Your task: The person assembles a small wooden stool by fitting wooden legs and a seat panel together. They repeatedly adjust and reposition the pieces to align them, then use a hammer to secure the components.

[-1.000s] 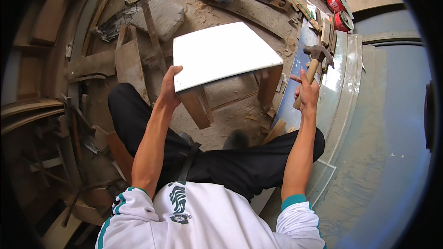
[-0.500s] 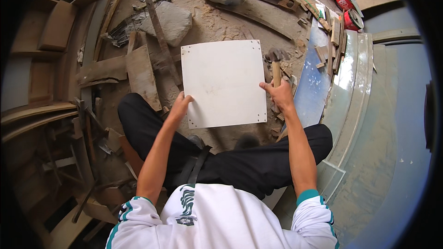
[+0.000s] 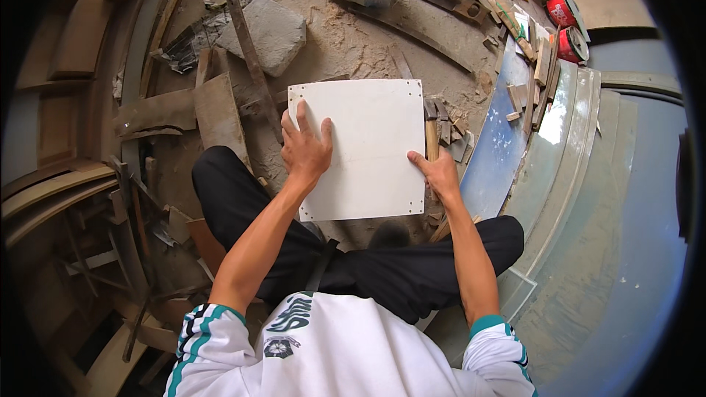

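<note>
A square white board point(image 3: 360, 147) with small holes at its corners lies in front of my knees. My left hand point(image 3: 305, 145) rests over its left side, fingers spread and pointing away from me toward the far left corner. At the board's right edge, my right hand point(image 3: 438, 173) is wrapped round the wooden handle of a hammer point(image 3: 432, 140), its head pointing away from me. The right thumb lies on the board's edge. What supports the board underneath is hidden.
Stone blocks point(image 3: 265, 33) and scrap wood planks point(image 3: 219, 110) lie on the dusty floor ahead. To the right are glass sheets point(image 3: 588, 169), wood offcuts point(image 3: 543, 66) and red cans point(image 3: 562, 11). Wooden cabinet frames point(image 3: 81, 37) stand at the left.
My left hand has let go of the board's left edge and moved up onto its surface, fingers spread. The board and hammer have shifted slightly toward me.
</note>
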Motion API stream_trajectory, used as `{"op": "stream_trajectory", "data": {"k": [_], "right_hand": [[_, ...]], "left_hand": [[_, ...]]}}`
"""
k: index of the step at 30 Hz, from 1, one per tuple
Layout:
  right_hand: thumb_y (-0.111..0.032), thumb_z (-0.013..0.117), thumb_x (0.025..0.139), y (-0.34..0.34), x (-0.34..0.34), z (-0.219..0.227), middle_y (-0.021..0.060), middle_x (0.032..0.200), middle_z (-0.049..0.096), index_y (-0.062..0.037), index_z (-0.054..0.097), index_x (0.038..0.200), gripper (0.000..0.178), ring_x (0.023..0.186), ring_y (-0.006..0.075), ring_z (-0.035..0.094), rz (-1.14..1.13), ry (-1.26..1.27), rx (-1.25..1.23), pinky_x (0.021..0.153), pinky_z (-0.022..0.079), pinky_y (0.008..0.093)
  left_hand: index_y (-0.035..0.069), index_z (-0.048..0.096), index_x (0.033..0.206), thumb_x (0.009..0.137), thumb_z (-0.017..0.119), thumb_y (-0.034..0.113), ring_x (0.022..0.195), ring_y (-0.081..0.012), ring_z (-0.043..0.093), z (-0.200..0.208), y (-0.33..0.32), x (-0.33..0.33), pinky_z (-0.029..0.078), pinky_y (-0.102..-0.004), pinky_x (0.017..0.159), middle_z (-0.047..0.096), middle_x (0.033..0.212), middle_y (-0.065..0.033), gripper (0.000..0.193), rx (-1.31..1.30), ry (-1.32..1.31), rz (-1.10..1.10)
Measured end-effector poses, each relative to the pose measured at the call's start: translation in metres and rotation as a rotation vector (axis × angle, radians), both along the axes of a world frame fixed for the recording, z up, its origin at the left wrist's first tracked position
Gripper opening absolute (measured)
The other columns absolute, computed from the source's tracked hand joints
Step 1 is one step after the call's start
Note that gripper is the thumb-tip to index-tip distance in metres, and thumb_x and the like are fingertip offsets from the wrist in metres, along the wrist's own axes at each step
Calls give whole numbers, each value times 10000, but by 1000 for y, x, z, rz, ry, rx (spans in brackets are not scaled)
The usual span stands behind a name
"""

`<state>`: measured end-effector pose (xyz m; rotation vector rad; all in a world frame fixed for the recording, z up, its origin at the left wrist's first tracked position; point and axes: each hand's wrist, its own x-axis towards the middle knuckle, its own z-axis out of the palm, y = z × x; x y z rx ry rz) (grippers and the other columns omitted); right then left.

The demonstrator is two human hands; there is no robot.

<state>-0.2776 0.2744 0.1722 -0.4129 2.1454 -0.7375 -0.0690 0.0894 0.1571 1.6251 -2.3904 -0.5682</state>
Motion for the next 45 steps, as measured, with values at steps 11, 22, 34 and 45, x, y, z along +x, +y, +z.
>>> {"op": "stream_trajectory", "data": {"k": [11, 22, 34, 45], "right_hand": [[-632, 719, 758, -1, 6, 1, 251, 806, 674, 66, 628, 873, 713, 780, 399, 677, 24, 281, 53, 719, 520, 445], [-573, 600, 888, -53, -7, 67, 139, 568, 601, 9, 610, 765, 595, 548, 258, 651, -122, 317, -426, 558, 507, 402], [-477, 599, 909, -66, -1, 54, 85, 492, 552, -18, 558, 684, 513, 412, 190, 585, -82, 218, -258, 432, 473, 332], [-454, 764, 772, -13, -21, 16, 114, 672, 642, -14, 615, 811, 466, 642, 230, 657, -43, 337, -187, 625, 516, 343]], "left_hand": [[167, 273, 1446, 923, 561, 429, 1157, -443, 493, 1, -5, -3, 497, -552, 838, 344, 1352, -228, 652, -64, 13, 11], [193, 281, 1468, 926, 521, 490, 1127, -417, 503, 5, -2, -1, 487, -550, 849, 347, 1332, -208, 664, 52, -32, 51], [188, 299, 1458, 922, 530, 481, 1112, -412, 505, 7, 1, -1, 493, -543, 843, 348, 1327, -206, 653, 44, 13, 50], [172, 297, 1453, 894, 555, 535, 1176, -411, 520, 2, -1, 1, 477, -516, 908, 388, 1356, -220, 714, 42, 99, 90]]}}
